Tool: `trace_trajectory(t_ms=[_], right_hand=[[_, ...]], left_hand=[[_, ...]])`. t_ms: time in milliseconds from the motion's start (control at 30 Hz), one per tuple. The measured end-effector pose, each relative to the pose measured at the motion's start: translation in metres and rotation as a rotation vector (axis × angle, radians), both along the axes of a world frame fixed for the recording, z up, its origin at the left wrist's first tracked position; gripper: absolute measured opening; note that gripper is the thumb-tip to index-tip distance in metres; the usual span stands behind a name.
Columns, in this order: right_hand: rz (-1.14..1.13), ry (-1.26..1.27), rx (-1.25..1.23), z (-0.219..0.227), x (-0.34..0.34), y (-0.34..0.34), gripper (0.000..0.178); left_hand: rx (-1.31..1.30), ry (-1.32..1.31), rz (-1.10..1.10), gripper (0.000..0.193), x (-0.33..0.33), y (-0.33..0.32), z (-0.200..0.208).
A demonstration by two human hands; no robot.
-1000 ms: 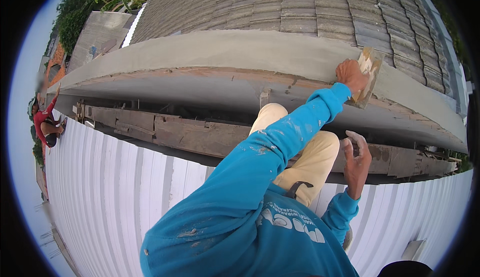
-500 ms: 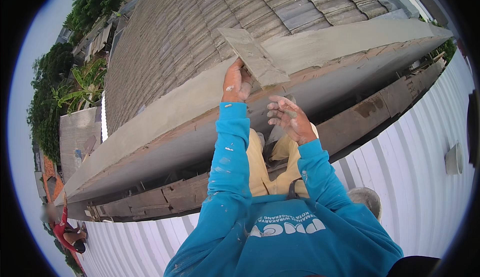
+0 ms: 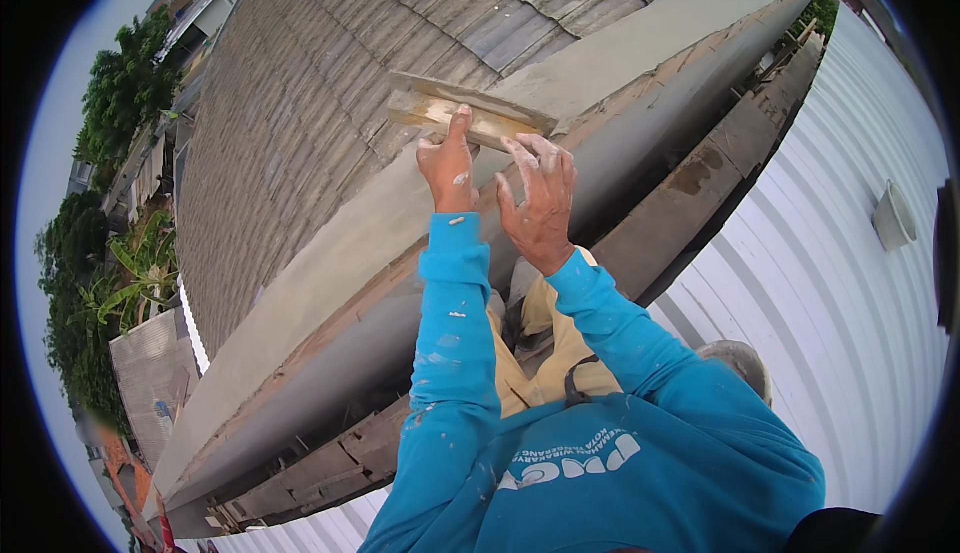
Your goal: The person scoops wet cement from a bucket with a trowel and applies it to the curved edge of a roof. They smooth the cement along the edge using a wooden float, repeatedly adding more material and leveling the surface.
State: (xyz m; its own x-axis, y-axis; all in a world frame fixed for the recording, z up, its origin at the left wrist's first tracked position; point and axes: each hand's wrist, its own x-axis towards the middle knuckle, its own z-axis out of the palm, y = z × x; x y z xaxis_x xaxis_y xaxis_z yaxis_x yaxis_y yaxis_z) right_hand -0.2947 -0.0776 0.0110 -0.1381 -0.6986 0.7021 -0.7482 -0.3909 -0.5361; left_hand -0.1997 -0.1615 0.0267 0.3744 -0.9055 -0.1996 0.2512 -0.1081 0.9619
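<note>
My left hand (image 3: 449,170) grips a wooden plastering float (image 3: 428,105) from below, its thumb laid on the wooden back. The float is tilted above the edge of the tiled roof, with its back toward me. My right hand (image 3: 541,208) is at the float's right end, fingers apart and curved, fingertips at its lower edge; whether they press on it I cannot tell. Grey smears mark both hands. Beneath them runs a smooth grey mortar band (image 3: 330,288) along the roof edge.
Roof tiles (image 3: 330,83) slope away beyond the band. A dark gap and a brown ledge (image 3: 690,183) lie on my side of it, then white corrugated metal sheeting (image 3: 800,283). One pale bucket (image 3: 895,218) stands to the right; another (image 3: 742,365) is beside my right arm.
The float has turned so its back faces me, and it has shifted left. My right hand has risen to its end. The view has swung; the person in red at lower left is mostly out of sight.
</note>
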Motion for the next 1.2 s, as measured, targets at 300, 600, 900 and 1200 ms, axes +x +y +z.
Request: trace_trajectory(t_ms=[300,600,900,1200], right_hand=[[-0.174,0.428,0.107,-0.003,-0.067,-0.088,0.056],[-0.284,0.482,0.371,-0.086,-0.203,-0.214,0.049],[-0.663,0.669,0.504,-0.049,-0.31,-0.273,0.045],[-0.204,0.589,0.089,-0.029,-0.184,-0.18,0.053]], left_hand=[[0.117,-0.503,-0.067,0.061,-0.06,-0.04,0.014],[-0.088,-0.203,-0.468,0.033,-0.014,0.068,-0.03],[0.162,-0.564,0.026,0.019,0.096,0.205,-0.1],[0.224,-0.64,0.058,0.017,0.094,0.231,-0.149]])
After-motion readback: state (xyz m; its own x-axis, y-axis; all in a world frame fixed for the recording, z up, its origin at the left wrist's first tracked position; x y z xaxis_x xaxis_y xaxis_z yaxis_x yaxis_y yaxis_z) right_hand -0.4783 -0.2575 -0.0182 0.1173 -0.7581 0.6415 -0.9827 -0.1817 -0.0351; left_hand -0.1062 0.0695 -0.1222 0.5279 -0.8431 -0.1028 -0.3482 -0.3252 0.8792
